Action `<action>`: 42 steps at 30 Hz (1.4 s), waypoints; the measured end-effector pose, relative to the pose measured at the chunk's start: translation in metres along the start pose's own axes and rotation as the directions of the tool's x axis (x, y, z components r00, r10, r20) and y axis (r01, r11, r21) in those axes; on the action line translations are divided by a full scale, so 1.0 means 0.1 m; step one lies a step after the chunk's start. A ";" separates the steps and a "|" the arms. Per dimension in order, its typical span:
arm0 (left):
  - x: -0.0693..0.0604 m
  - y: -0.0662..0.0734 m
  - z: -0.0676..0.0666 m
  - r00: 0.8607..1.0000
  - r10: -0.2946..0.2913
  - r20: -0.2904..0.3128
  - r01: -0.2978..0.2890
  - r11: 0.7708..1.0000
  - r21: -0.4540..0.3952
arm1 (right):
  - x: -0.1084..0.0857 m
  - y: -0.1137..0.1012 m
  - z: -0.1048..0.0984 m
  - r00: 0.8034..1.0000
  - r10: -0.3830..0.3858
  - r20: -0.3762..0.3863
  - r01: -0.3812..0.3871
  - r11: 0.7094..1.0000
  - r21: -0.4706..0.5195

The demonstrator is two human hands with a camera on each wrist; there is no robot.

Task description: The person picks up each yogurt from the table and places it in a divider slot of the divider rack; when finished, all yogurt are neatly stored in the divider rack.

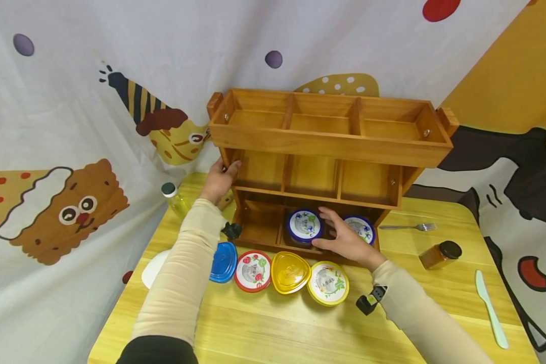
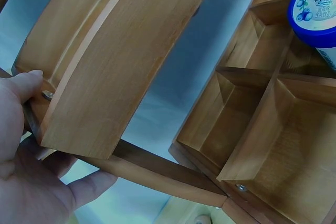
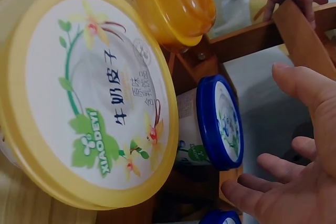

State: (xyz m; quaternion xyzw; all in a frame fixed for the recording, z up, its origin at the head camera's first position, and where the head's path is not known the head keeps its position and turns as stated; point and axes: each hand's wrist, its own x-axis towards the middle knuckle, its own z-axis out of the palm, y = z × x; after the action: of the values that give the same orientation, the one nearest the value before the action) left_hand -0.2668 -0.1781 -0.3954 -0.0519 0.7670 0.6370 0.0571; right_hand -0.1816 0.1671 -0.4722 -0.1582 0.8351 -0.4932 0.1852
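Observation:
A three-tier wooden rack stands on the table. My left hand grips its left side, thumb on one face and fingers on the other. One blue-lidded tub sits in the bottom tier's middle compartment. Beside it, my right hand has its fingers spread; the right wrist view shows a gap between them and the lid. A second blue-lidded tub is in the bottom tier's right part, partly behind that hand.
In front of the rack are a blue-lidded box, a red-rimmed tub, a yellow-lidded box and a yellow-rimmed tub. Rightward lie a fork, a dark-capped jar and a pale green knife. A bottle is left.

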 end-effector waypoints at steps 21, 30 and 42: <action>0.08 -0.12 0.00 0.997 0.063 -0.035 -0.063 0.998 0.017 | -0.50 0.14 0.07 0.997 -0.053 -0.050 0.056 0.996 0.063; -0.12 0.12 0.02 1.000 0.014 -0.010 -0.014 1.000 -0.007 | -0.75 0.33 0.17 0.993 -0.086 -0.082 0.092 0.992 0.082; 0.10 -0.14 0.01 0.998 0.044 -0.040 -0.044 0.999 0.004 | -0.96 0.54 0.34 0.993 -0.049 -0.110 0.066 0.986 0.153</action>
State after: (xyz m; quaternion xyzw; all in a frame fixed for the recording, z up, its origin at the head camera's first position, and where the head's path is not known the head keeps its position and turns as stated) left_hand -0.2750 -0.1793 -0.4108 -0.0478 0.7700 0.6356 0.0277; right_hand -0.0856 0.2087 -0.5206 -0.1407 0.7975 -0.5701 0.1381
